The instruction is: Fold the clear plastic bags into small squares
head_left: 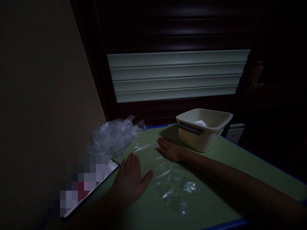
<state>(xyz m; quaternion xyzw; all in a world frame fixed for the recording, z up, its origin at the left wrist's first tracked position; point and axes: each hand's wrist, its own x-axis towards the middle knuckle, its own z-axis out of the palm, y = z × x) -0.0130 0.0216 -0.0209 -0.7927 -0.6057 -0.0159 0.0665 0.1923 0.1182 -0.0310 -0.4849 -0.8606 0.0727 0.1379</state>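
A clear plastic bag or sheet lies on the green tabletop, stretched between my hands, with shiny crumpled parts toward its near end. My left hand rests flat at its left side, fingers pointing away and thumb spread to the right. On its far right part lies my right hand, palm down with the fingers extended to the left. Neither hand grasps anything. A heap of crumpled clear plastic sits beyond my left hand, near the wall.
A cream bin with a grey handle stands at the back right, something whitish inside. At the left lies a tablet-like device, its screen partly blurred. Behind the table is a slatted panel; a white box is beyond the right edge.
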